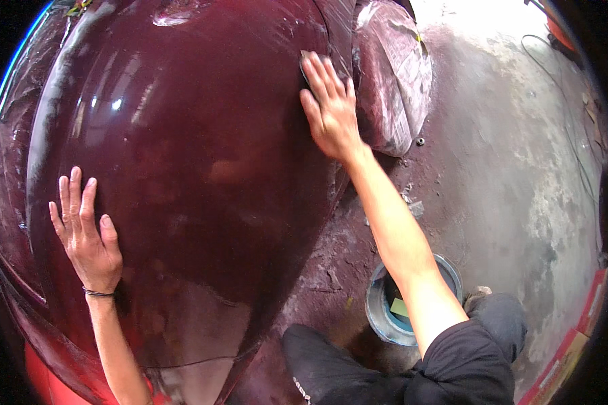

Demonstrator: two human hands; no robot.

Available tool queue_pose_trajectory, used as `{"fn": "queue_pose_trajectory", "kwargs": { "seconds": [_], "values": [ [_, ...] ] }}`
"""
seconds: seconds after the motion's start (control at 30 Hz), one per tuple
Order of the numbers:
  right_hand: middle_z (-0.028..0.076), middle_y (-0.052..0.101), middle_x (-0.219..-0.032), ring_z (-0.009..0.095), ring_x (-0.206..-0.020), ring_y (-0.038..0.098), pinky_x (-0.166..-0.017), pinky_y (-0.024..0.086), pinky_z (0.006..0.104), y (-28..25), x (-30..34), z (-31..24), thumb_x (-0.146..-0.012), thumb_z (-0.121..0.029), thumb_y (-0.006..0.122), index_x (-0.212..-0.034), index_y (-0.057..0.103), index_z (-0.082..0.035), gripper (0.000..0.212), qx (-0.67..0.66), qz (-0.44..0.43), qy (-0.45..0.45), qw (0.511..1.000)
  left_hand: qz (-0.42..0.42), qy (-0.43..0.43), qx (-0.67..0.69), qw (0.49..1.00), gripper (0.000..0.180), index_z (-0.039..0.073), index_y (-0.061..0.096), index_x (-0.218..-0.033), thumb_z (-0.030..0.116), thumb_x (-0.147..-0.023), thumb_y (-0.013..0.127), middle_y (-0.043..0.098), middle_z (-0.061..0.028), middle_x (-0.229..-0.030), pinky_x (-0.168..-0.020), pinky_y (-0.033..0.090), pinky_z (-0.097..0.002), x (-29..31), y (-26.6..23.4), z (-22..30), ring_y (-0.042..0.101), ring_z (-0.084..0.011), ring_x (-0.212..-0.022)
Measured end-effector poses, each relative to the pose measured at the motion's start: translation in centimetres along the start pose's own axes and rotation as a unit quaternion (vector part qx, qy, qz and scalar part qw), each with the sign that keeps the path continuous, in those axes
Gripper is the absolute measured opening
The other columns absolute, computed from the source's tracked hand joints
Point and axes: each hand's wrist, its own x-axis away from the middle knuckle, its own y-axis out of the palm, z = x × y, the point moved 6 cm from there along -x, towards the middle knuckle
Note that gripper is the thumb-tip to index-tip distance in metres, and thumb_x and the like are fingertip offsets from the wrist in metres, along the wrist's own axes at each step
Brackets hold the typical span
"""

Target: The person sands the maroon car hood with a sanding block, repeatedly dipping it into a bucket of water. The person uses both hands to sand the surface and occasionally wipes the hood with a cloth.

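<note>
A large, glossy maroon car body panel point(203, 142) curves across the left and middle of the view. My left hand point(88, 236), with a dark band at the wrist, rests flat on the panel's left side, fingers stretched and holding nothing. Near the panel's far right edge, my right hand point(332, 111) presses its extended fingers down on a dark grey sheet that looks like sandpaper point(305, 69). Most of that sheet is hidden under the fingers. Pale scuffs and wet-looking shine mark the panel.
A wheel point(395, 81) under dusty plastic film stands right of the panel. On the stained concrete floor point(507, 175), a round bucket point(373, 307) holds a pale green piece, partly behind my right arm. A cable point(566, 101) runs along the right. My knees flank the bucket.
</note>
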Motion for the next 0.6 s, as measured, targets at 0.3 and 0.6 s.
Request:
{"fn": "queue_pose_trajectory", "kwargs": {
  "seconds": [0.3,0.6],
  "values": [
    [0.004,0.035,-0.174,0.030,-0.161,0.030,-0.123,0.024,0.0712,-0.1,-7.4,1.3,-0.113,-0.045,0.043,-0.166,0.038,-0.021,0.059,0.036,0.019,-0.008,0.999,-0.010,0.001,-0.003,1.000,0.056,0.012,0.050,-0.159,0.014,-0.103,0.047,0.041,-0.0082,-0.172,-0.134,0.011,-0.0514,0.2,-0.2,0.2,0.029,-0.0281,-0.163],
    [0.003,0.029,-0.177,0.029,-0.164,0.024,-0.124,0.015,0.0748,-0.4,-3.8,2.1,-0.113,-0.045,0.043,-0.169,0.033,-0.021,0.062,0.020,0.006,-0.009,1.000,0.008,-0.001,0.007,1.000,0.055,0.013,0.050,-0.158,0.015,-0.103,0.047,0.041,-0.0077,-0.172,-0.134,0.011,-0.0517,-0.3,0.1,0.7,0.028,-0.0277,-0.163]
  ]
}}
